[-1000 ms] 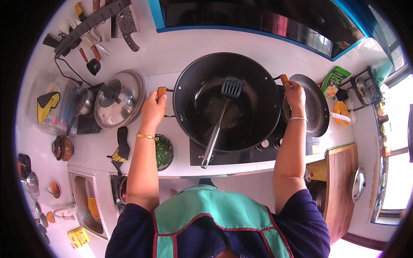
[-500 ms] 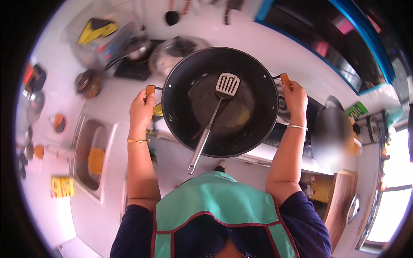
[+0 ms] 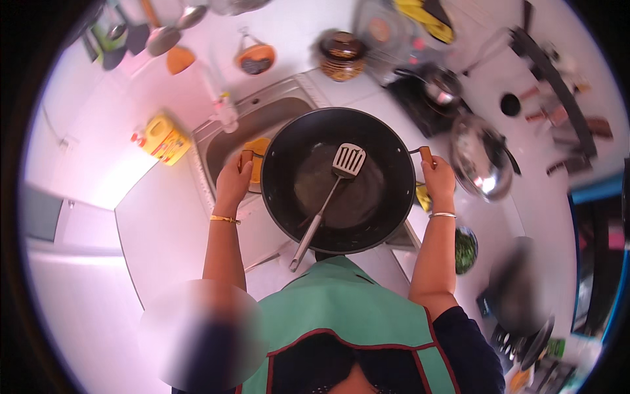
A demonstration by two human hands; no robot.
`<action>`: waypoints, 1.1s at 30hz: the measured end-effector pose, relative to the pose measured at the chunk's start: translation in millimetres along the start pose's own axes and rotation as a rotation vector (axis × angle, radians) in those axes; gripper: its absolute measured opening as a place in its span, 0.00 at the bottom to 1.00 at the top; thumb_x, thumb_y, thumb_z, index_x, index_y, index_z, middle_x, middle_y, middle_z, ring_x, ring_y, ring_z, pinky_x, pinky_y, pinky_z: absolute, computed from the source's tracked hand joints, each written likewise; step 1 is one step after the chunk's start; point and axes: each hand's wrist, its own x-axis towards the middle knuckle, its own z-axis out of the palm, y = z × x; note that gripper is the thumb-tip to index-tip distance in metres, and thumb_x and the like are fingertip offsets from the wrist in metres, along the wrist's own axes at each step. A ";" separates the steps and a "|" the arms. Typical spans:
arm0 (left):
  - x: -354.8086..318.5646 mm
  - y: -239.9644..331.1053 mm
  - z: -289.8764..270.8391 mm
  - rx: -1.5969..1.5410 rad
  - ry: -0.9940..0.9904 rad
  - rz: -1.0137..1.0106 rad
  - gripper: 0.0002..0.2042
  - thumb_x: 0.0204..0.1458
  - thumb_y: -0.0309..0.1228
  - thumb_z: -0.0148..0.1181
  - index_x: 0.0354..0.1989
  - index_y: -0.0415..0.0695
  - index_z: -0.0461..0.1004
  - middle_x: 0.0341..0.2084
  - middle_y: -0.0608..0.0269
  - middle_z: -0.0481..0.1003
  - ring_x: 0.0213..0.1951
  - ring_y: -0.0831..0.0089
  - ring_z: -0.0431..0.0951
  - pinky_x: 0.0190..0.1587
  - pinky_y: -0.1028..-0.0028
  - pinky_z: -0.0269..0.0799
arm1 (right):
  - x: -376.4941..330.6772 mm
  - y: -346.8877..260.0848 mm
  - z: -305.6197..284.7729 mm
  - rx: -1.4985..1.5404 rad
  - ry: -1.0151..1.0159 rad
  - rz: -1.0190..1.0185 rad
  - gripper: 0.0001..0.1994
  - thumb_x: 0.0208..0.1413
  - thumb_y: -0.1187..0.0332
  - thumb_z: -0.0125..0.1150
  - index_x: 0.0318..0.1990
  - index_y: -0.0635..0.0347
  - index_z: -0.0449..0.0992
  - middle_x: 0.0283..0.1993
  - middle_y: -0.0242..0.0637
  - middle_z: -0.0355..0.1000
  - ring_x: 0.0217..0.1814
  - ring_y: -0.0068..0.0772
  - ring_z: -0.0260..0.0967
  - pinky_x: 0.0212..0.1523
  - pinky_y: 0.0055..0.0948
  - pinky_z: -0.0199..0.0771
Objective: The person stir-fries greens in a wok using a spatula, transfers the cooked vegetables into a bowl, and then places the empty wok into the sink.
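A large black wok (image 3: pixel 338 210) is held up in front of me by its two wooden side handles. My left hand (image 3: pixel 234 180) is closed round the left handle (image 3: pixel 247 158). Round the right handle (image 3: pixel 426 155) my right hand (image 3: pixel 438 178) is closed too. Inside the wok lies a slotted metal spatula (image 3: pixel 327 203), its head near the far side and its grip resting over the near rim. The wok partly covers the sink (image 3: pixel 223 146), where an orange-yellow thing (image 3: pixel 257 172) shows behind my left hand.
A yellow jug (image 3: pixel 162 139) stands left of the sink. Beyond the wok are a brown lidded pot (image 3: pixel 342 56) and a small pan (image 3: pixel 441 85) on a black hob. On the right sit a shiny lid (image 3: pixel 482 157) and a bowl of greens (image 3: pixel 465 251). Ladles (image 3: pixel 163 41) hang at upper left.
I have turned left, carrying the wok from beside the stove to the sink's edge. Both hands keep their hold, and the spatula stays inside. The yellowish liquid patch in the wok no longer shows.
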 end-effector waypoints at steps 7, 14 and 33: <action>56.6 -128.0 12.0 -0.273 0.085 -0.268 0.15 0.55 0.35 0.53 0.48 0.42 0.72 0.22 0.58 0.76 0.23 0.70 0.77 0.29 0.70 0.71 | 83.0 -142.8 107.7 -0.036 -0.110 -0.176 0.18 0.53 0.58 0.58 0.48 0.57 0.74 0.42 0.46 0.76 0.46 0.49 0.73 0.46 0.42 0.72; 110.2 -207.1 53.0 -0.331 0.214 -0.300 0.17 0.55 0.35 0.54 0.50 0.40 0.70 0.24 0.57 0.76 0.22 0.71 0.76 0.28 0.71 0.71 | 147.7 -211.5 178.5 -0.100 -0.187 -0.270 0.18 0.54 0.59 0.58 0.49 0.58 0.72 0.43 0.46 0.76 0.46 0.49 0.73 0.46 0.42 0.72; 204.9 -205.6 25.8 -0.261 0.250 -0.142 0.22 0.54 0.33 0.53 0.57 0.39 0.66 0.49 0.48 0.73 0.49 0.58 0.75 0.49 0.66 0.70 | 144.5 -171.0 269.9 -0.022 -0.193 -0.271 0.22 0.52 0.62 0.59 0.53 0.60 0.69 0.50 0.50 0.70 0.51 0.49 0.69 0.51 0.40 0.69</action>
